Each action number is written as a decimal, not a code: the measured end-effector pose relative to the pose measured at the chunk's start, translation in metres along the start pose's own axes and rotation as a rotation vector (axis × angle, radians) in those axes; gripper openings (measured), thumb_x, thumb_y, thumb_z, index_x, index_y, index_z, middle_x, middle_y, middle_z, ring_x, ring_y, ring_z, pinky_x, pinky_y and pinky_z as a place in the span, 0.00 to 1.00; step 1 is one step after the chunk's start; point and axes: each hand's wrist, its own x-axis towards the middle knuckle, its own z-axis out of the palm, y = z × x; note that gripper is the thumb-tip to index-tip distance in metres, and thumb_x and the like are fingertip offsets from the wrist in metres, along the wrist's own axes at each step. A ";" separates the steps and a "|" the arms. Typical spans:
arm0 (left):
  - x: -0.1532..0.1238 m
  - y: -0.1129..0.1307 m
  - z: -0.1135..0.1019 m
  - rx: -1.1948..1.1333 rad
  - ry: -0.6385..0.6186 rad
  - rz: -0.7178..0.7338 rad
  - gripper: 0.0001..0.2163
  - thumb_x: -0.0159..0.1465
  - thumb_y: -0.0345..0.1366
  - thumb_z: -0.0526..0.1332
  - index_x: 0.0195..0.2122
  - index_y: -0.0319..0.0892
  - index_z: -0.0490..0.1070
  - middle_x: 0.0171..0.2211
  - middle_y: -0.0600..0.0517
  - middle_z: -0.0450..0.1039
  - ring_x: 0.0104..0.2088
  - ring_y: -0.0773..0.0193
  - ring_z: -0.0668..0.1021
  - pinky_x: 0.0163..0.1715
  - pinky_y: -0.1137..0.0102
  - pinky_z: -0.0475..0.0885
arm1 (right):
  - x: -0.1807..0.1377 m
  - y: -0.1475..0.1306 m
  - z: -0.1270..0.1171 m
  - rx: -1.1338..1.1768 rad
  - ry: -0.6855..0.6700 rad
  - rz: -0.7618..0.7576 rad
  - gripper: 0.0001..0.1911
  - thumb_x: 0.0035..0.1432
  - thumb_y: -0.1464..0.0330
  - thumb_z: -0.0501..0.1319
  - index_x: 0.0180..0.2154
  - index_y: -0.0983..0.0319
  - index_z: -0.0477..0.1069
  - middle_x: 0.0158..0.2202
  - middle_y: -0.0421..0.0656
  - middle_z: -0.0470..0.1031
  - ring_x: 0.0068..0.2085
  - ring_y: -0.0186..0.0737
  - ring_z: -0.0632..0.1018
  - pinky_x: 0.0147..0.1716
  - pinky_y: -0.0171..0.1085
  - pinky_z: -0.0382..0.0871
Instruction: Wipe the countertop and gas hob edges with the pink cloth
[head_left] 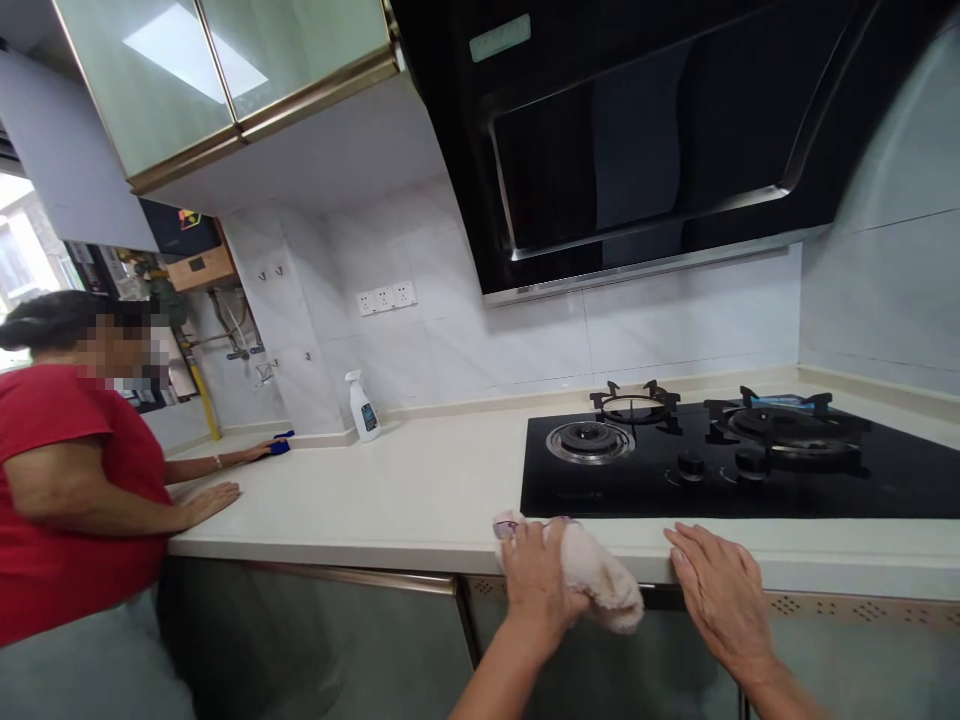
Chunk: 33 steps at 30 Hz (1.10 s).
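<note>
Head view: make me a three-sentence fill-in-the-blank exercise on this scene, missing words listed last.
1. The cloth is in the person's ____ hand.
2. The co-worker's shirt is coloured ____.
3. The hob shows ____ black control knobs.

Missing words: left; red; two.

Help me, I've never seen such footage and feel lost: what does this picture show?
No machine here: a camera worn on someone's head looks forward and down at their own bare hands. The left hand holds a pale cloth at the front edge of the white counter; the open right hand is at that edge too. On the counter are a black hob and a white spray bottle. At the picture's left, a co-worker in red has one hand on the counter, the other at something blue.
</note>
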 end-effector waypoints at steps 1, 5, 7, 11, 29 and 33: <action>0.002 0.014 0.006 -0.028 -0.010 0.027 0.48 0.44 0.52 0.76 0.66 0.50 0.62 0.55 0.40 0.68 0.54 0.36 0.69 0.55 0.40 0.61 | -0.001 0.001 0.001 0.001 -0.004 -0.006 0.18 0.71 0.64 0.50 0.53 0.61 0.73 0.52 0.48 0.77 0.52 0.51 0.73 0.53 0.51 0.60; 0.007 0.048 0.020 -0.082 -0.010 0.106 0.50 0.44 0.53 0.77 0.67 0.50 0.59 0.56 0.39 0.67 0.56 0.36 0.67 0.56 0.39 0.61 | -0.004 0.007 0.001 0.014 -0.031 -0.037 0.19 0.70 0.64 0.50 0.54 0.61 0.73 0.52 0.48 0.77 0.54 0.50 0.73 0.53 0.51 0.61; 0.008 0.047 0.019 -0.079 -0.006 0.156 0.49 0.45 0.52 0.77 0.67 0.51 0.59 0.55 0.40 0.68 0.55 0.38 0.69 0.56 0.41 0.62 | -0.004 0.009 -0.001 0.016 -0.049 -0.042 0.19 0.70 0.64 0.50 0.55 0.60 0.72 0.53 0.47 0.77 0.55 0.50 0.73 0.54 0.50 0.61; 0.009 0.025 0.008 -0.065 -0.012 0.283 0.44 0.49 0.48 0.77 0.66 0.54 0.60 0.54 0.45 0.68 0.52 0.45 0.70 0.55 0.48 0.64 | -0.002 0.009 -0.010 0.019 -0.101 -0.060 0.20 0.71 0.63 0.50 0.57 0.60 0.71 0.56 0.47 0.75 0.56 0.50 0.73 0.56 0.50 0.61; -0.022 -0.208 -0.076 0.178 -0.194 -0.121 0.39 0.50 0.31 0.67 0.65 0.51 0.60 0.65 0.46 0.64 0.68 0.47 0.61 0.65 0.56 0.57 | 0.000 0.005 -0.010 0.056 -0.083 -0.046 0.19 0.72 0.63 0.50 0.57 0.61 0.70 0.57 0.47 0.75 0.58 0.50 0.71 0.57 0.50 0.60; -0.023 -0.231 -0.079 0.201 -0.183 -0.137 0.40 0.48 0.27 0.64 0.64 0.49 0.60 0.65 0.48 0.65 0.69 0.50 0.61 0.66 0.59 0.56 | 0.001 0.005 -0.010 0.051 -0.082 -0.054 0.19 0.73 0.64 0.50 0.57 0.61 0.70 0.57 0.47 0.74 0.59 0.49 0.71 0.58 0.49 0.60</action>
